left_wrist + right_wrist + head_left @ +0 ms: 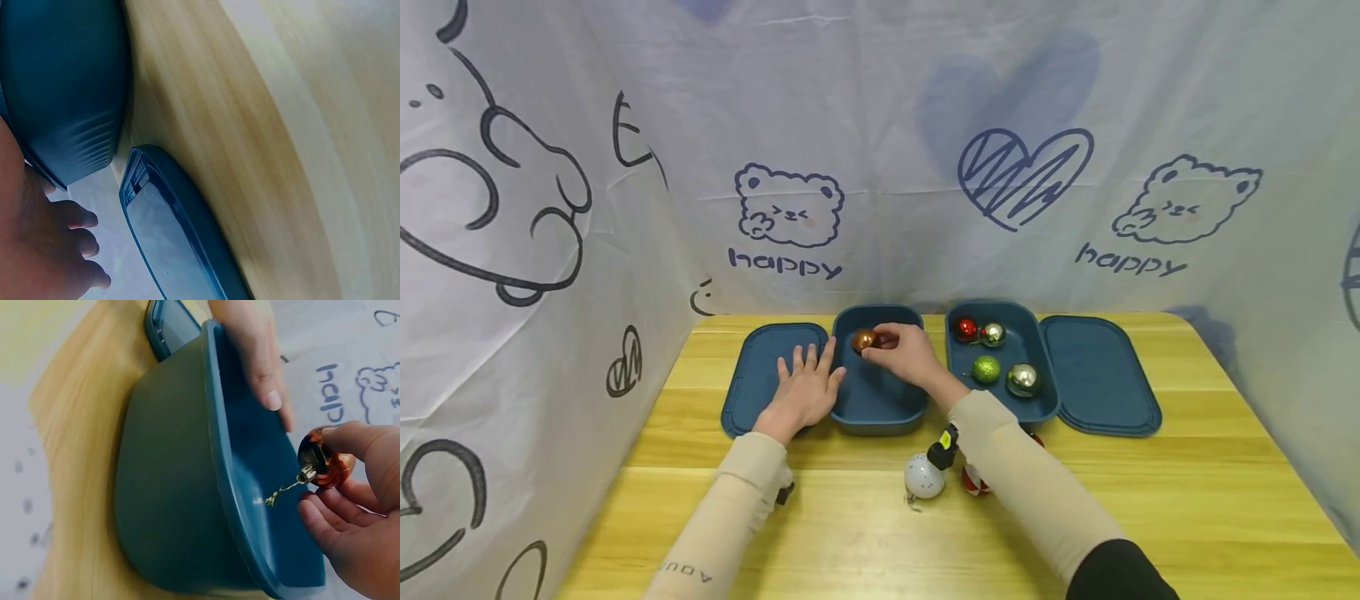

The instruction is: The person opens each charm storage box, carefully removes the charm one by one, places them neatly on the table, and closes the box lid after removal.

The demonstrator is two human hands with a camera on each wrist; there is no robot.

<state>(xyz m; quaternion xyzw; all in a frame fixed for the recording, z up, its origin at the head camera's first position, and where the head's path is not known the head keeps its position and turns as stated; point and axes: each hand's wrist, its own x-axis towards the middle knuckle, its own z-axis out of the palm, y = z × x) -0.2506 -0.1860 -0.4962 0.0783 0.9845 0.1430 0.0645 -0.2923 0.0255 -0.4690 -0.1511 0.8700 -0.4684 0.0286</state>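
Observation:
My right hand [904, 352] pinches a shiny copper bauble [865, 340] over the left blue bin [880, 427]. In the right wrist view the bauble [326, 459] hangs by thumb and fingers, its gold cap and string pointing toward the bin's inside. With fingers spread straight, my left hand [807, 392] lies at that bin's left rim, overlapping the blue lid [758, 375] in the head view. The left wrist view has the left hand [37, 244] beside the bin wall [69, 81], with the lid [181, 231] below on the table.
A second blue bin [1051, 367] holds a red bauble [966, 330], a green glitter one [986, 369] and two silvery ones. Its lid [1101, 375] lies to the right. Nearer me, a white speckled bauble [923, 477] and a red-and-white one [974, 482] sit by the right sleeve.

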